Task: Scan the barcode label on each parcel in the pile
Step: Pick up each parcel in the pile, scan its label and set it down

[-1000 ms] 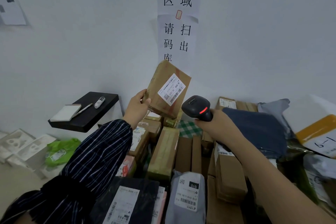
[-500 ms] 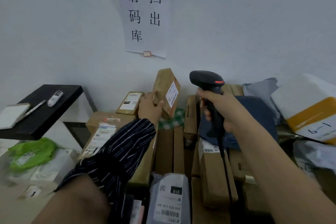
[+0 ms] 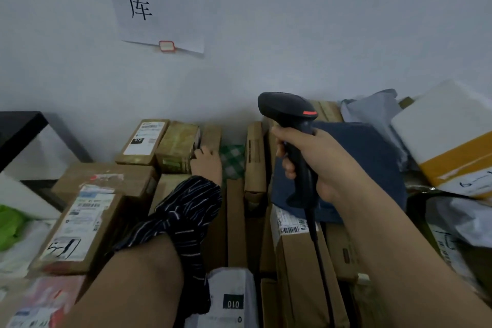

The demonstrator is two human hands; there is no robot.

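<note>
A small brown parcel (image 3: 177, 145) lies at the back of the pile against the wall, its label out of sight. My left hand (image 3: 207, 165), in a striped sleeve, holds the parcel's right side with bent fingers. My right hand (image 3: 319, 165) grips the handle of a black barcode scanner (image 3: 286, 109), held upright above the pile with its head turned left. Its cable hangs down over a long carton with a barcode label (image 3: 292, 226). A labelled box (image 3: 143, 138) sits just left of the small parcel.
Cartons fill the middle. A big labelled carton (image 3: 85, 221) lies at left, a grey mailer marked 010 (image 3: 231, 298) in front, a blue package (image 3: 372, 157) and a white-and-yellow box (image 3: 452, 136) at right. A black side table (image 3: 18, 128) stands far left.
The small brown parcel went from held up in front of the scanner down onto the back of the pile. The scanner turned upright and away from it. The view tilted downward.
</note>
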